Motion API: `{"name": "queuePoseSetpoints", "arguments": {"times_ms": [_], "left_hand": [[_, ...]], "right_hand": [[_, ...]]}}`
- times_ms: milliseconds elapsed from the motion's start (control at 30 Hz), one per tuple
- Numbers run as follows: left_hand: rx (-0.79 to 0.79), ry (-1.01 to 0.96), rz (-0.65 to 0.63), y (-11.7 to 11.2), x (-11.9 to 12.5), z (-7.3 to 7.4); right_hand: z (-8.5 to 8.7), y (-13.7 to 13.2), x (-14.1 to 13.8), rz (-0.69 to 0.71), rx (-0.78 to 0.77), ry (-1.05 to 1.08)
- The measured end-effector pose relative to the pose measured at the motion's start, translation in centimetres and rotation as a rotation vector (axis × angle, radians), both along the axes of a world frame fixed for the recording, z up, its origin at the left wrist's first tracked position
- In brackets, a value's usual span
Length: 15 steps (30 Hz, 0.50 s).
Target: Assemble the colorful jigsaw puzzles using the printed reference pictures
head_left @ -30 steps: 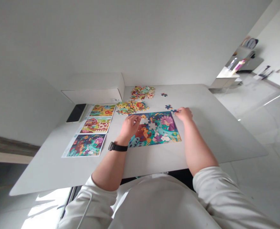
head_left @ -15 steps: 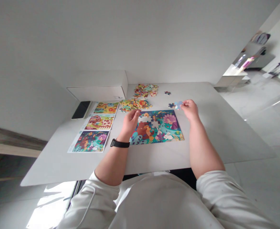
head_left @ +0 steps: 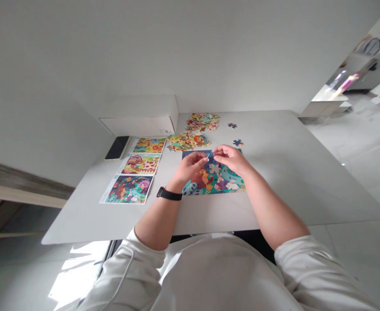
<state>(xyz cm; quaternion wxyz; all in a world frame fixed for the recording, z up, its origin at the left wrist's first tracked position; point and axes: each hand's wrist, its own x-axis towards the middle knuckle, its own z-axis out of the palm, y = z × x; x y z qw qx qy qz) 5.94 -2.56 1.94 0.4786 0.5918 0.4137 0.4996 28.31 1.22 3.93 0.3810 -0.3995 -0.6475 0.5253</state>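
Both my hands meet above the upper part of a colourful jigsaw puzzle (head_left: 209, 185) with rabbits and plants. A small puzzle piece (head_left: 208, 155), seen nearly edge-on, is between my fingertips. My left hand (head_left: 191, 167), with a black band at the wrist, pinches it from the left. From the right, the thumb and fingers of my right hand (head_left: 231, 160) close on it too. A grey gap (head_left: 214, 168) shows in the puzzle below my fingers; my hands hide much of its upper area.
Two piles of loose pieces, a nearer pile (head_left: 188, 141) and a farther pile (head_left: 202, 122), lie behind the puzzle. Single pieces (head_left: 238, 142) sit to the right. Picture sheets (head_left: 130, 189), a phone (head_left: 117, 147) and a white box (head_left: 138, 124) are at left.
My right hand has moved left from beside the loose piece to over the puzzle, bringing a light blue piece to my left hand. The camera view has shifted slightly.
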Motion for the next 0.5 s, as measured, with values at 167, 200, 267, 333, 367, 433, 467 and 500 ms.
{"name": "queuePoseSetpoints", "arguments": {"times_ms": [167,200,267,333,367,433,467,500], "left_hand": [[-0.004,0.006,-0.013,-0.12,0.44,-0.05],[-0.016,-0.01,-0.002,-0.06,0.44,-0.11],[-0.038,-0.042,0.026,0.08,0.41,-0.22],[-0.051,-0.066,0.055,0.19,0.38,-0.3],[-0.055,-0.074,0.065,0.23,0.36,-0.31],[-0.061,-0.085,0.076,0.24,0.36,-0.28],[-0.063,-0.086,0.078,0.22,0.36,-0.25],[-0.066,-0.085,0.078,0.2,0.38,-0.21]], "right_hand": [[-0.19,-0.3,-0.49,-0.016,0.019,-0.067],[-0.16,-0.32,-0.47,-0.033,0.031,-0.071],[-0.17,-0.33,-0.44,-0.041,0.025,-0.071],[-0.34,-0.31,-0.47,-0.019,-0.011,-0.067],[-0.48,-0.29,-0.52,-0.006,-0.027,-0.065],[-0.77,-0.21,-0.62,0.01,-0.034,-0.059],[-0.88,-0.15,-0.66,0.012,-0.028,-0.056],[-0.96,-0.1,-0.68,0.01,-0.021,-0.057]]}}
